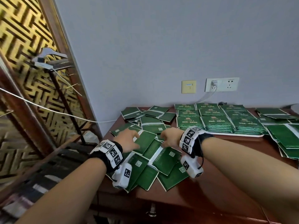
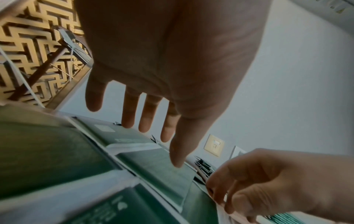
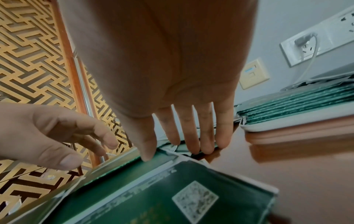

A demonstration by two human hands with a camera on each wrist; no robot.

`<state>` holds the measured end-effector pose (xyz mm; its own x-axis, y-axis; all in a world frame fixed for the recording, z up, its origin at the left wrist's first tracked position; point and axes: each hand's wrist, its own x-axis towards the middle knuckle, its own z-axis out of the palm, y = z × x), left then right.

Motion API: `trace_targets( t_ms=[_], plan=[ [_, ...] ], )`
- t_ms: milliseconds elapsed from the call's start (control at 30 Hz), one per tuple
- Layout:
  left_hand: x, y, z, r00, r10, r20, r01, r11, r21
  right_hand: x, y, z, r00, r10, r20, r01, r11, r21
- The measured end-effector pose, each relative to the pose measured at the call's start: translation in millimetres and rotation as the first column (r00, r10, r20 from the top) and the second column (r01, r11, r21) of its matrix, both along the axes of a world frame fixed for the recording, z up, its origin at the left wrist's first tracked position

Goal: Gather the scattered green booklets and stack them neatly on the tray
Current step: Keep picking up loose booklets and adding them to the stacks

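A loose heap of green booklets [image 1: 155, 160] lies scattered over the near left part of the wooden table [image 1: 226, 183], many overlapping at odd angles, some showing a white spine strip and a small square code patch. More loose booklets [image 1: 286, 138] lie at the table's 3 o'clock edge. At 1 o'clock from the heap, the white tray [image 1: 239, 134] carries neat stacks of green booklets [image 1: 216, 122] in rows, printed covers up, against the wall.

The left hand [image 1: 127, 142] is above the heap's far left part, fingers [image 2: 147, 112] straight and spread apart, thumb tip just at the cover of one booklet [image 2: 162, 171]; whether the fingers touch anything cannot be told. The right hand [image 1: 170, 138] is just beside it at 3 o'clock, fingers [image 3: 191, 133] straight and close together, tips down at the far edge of a booklet [image 3: 162, 195], thumb touching its white border. Neither hand grips a booklet.

On the grey wall [image 1: 161, 46] behind the tray sit a cream wall plate [image 1: 188, 86] and a white double socket [image 1: 222, 84] with a plug and cable. At 9 o'clock stands a gold lattice screen [image 1: 21, 46] in a wooden frame.
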<state>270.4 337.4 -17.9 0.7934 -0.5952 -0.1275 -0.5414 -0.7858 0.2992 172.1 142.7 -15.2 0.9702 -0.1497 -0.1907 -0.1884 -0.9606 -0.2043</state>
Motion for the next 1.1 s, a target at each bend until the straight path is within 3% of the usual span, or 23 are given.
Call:
trace_targets(
  t_ms=[433, 733, 933, 1100],
  plan=[
    [32.6, 7.5, -30.7, 0.988, 0.152, 0.011, -0.153, 0.987, 0.056, 33.6, 2.2, -24.2, 0.996, -0.086, -0.015, 0.087, 0.993, 0.073],
    [39.9, 3.2, -30.6, 0.973, 0.228, 0.015, -0.229, 0.973, 0.012, 24.1, -22.8, -11.1, 0.992, -0.125, 0.014, 0.123, 0.986, 0.115],
    [44.1, -5.0, -29.1, 0.969, 0.248, 0.012, -0.248, 0.968, 0.034, -11.7, -76.1, 1.8, 0.942, -0.336, 0.009, 0.313, 0.886, 0.342],
    [40.5, -14.8, -23.7, 0.947, 0.290, 0.137, -0.293, 0.956, 0.004, -33.3, -99.9, -2.3, 0.911, -0.411, 0.027, 0.354, 0.814, 0.460]
  ],
)
